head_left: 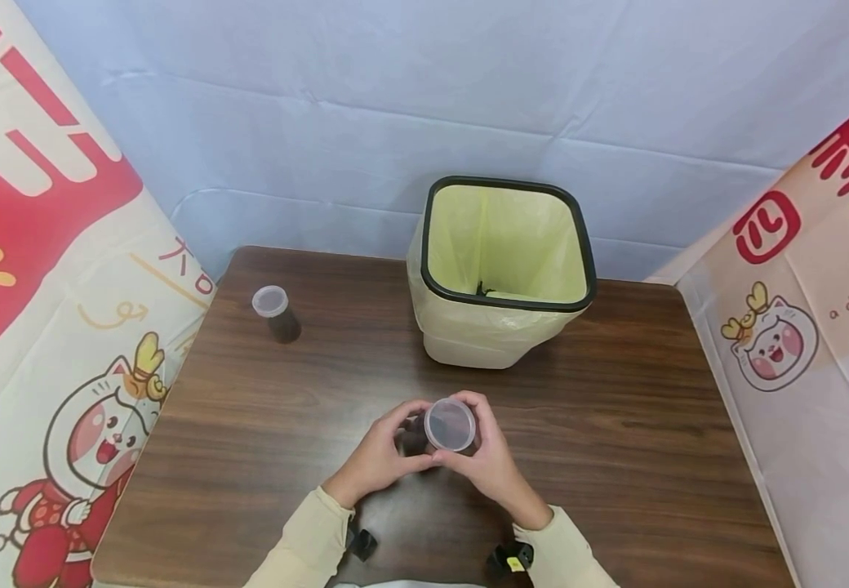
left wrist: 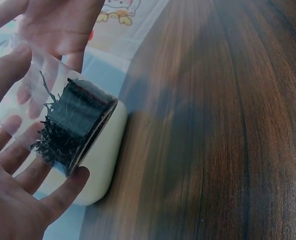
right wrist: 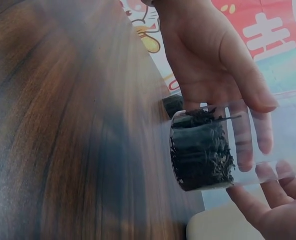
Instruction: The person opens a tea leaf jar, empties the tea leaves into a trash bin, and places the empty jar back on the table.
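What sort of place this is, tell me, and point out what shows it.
Probably a makeshift indoor recording booth: cartoon-printed sheets on both sides and a creased pale blue sheet behind close in one wood-grained table.

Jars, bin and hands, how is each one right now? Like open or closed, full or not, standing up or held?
Held jar, partly filled with dark shreds
Held jar's lid, on
Far jar, standing upright, lidded, dark lower down
Bin, upright, open at the top
Bin bag, lining the bin
Left hand, holding the held jar
Right hand, holding it too
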